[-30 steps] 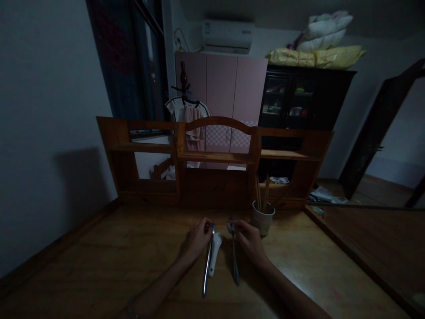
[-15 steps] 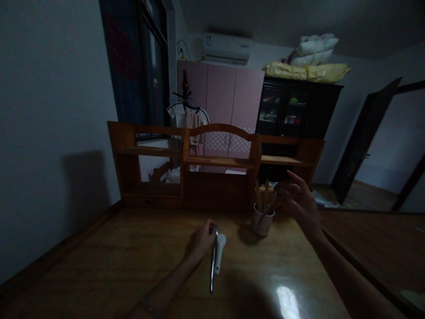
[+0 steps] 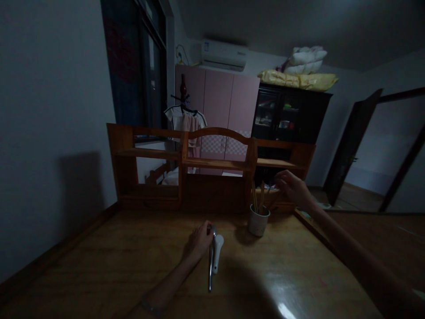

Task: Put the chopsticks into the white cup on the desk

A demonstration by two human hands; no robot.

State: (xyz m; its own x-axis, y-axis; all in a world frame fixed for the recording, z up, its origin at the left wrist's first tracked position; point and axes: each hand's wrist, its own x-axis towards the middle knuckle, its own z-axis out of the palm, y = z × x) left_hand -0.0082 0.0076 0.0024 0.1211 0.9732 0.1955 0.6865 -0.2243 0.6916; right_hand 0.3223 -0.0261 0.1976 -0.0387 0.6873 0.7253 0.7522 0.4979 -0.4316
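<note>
On the wooden desk lies a long metal spoon (image 3: 210, 266), its bowl end pinched by the fingers of my left hand (image 3: 200, 240). Right beside it rests a white spoon (image 3: 218, 254) with a small hole in its handle. A pale cup (image 3: 258, 223) stands further back, holding chopsticks (image 3: 254, 195) and other upright utensils. Above the cup's right side, my right hand (image 3: 292, 186) is closed at the top of a slender utensil (image 3: 269, 191); its kind is too dark to make out, and its lower end is not clearly visible.
A wooden shelf rack (image 3: 215, 166) runs along the back of the desk (image 3: 149, 248). The wall (image 3: 49, 133) borders the left side; a raised wooden edge (image 3: 315, 230) borders the right. Beyond are a pink wardrobe (image 3: 217, 97) and a dark cabinet (image 3: 312, 115).
My right hand has shifted slightly up, and its raised finger has come down over the utensil. My left hand stays at the metal spoon. The camera view has turned a little right.
</note>
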